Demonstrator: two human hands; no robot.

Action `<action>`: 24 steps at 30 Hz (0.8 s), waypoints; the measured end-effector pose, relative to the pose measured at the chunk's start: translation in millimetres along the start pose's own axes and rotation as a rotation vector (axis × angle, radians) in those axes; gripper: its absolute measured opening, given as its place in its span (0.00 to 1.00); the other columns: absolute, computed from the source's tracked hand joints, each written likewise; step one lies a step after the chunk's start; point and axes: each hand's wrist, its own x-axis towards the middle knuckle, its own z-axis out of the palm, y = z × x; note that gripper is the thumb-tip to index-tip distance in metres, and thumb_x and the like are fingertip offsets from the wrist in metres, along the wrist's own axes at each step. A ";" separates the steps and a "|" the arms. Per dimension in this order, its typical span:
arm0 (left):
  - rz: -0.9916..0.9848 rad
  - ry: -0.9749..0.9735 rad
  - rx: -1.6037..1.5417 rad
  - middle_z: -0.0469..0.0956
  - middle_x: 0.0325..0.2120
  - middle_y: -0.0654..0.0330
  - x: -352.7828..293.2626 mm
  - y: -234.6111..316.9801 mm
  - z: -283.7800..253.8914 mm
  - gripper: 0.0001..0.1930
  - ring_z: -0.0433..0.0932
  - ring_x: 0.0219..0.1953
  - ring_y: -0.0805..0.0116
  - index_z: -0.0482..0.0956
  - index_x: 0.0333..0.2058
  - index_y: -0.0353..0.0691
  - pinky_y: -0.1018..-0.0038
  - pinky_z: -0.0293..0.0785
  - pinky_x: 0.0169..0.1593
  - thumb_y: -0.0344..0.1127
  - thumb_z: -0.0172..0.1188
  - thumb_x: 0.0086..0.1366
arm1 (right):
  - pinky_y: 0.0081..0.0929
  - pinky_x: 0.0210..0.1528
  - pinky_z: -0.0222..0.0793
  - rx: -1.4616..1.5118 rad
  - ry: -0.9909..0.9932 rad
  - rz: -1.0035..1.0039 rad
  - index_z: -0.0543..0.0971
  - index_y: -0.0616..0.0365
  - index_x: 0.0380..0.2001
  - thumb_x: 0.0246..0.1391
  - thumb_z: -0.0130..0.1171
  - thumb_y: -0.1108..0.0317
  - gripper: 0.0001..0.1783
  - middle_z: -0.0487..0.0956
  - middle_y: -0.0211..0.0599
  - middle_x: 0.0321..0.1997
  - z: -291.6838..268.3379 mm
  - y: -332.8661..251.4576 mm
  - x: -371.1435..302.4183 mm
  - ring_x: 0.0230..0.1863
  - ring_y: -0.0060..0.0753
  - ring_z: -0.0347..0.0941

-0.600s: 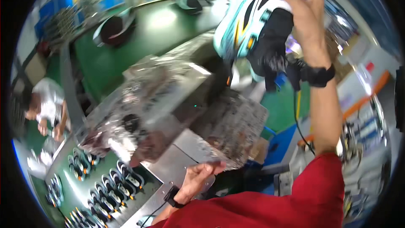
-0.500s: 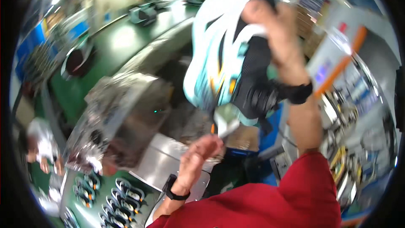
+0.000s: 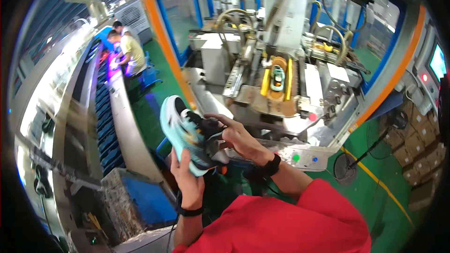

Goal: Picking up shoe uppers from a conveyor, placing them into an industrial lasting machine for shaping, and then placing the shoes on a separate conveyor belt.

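Shoe (image 3: 176, 124) held from below in left hand (image 3: 189, 182), between conveyor (image 3: 125, 126) on the left and machine (image 3: 287, 26) ahead right. Right hand (image 3: 241, 139) curled narrow at its black upper, can't tell whether pinching or just touching. Second shoe (image 3: 278, 72) seated in machine, between two yellow bars (image 3: 266, 83); green and blue buttons (image 3: 296, 158) on near panel (image 3: 305, 153), fan (image 3: 345, 166) at right.

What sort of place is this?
Probably a shoe factory: a mint-and-white sneaker up close, another mint shoe in an orange-framed machine, and people beside a long metal work line.
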 end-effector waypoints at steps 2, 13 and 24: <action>-0.057 -0.092 0.138 0.69 0.56 0.53 11.1 -39.8 50.1 0.24 0.70 0.56 0.65 0.63 0.62 0.30 0.70 0.70 0.57 0.26 0.52 0.69 | 0.21 0.51 0.68 -0.236 0.334 -0.155 0.69 0.62 0.58 0.45 0.69 0.60 0.37 0.75 0.34 0.51 -37.1 1.0 -17.1 0.50 0.23 0.70; -0.530 -0.518 0.380 0.78 0.40 0.63 163.2 -295.9 208.7 0.29 0.75 0.42 0.76 0.66 0.59 0.29 0.81 0.72 0.42 0.44 0.60 0.67 | 0.24 0.51 0.70 -0.281 1.199 -0.189 0.73 0.64 0.52 0.39 0.66 0.71 0.32 0.77 0.36 0.45 -249.2 -39.6 -134.6 0.44 0.25 0.74; -0.316 -0.465 1.146 0.70 0.54 0.34 274.7 -489.6 290.3 0.39 0.68 0.60 0.44 0.59 0.59 0.26 0.56 0.65 0.61 0.42 0.65 0.55 | 0.23 0.50 0.69 -0.648 1.559 -0.155 0.73 0.66 0.51 0.40 0.63 0.75 0.30 0.75 0.33 0.44 -291.8 -67.3 -163.7 0.42 0.24 0.72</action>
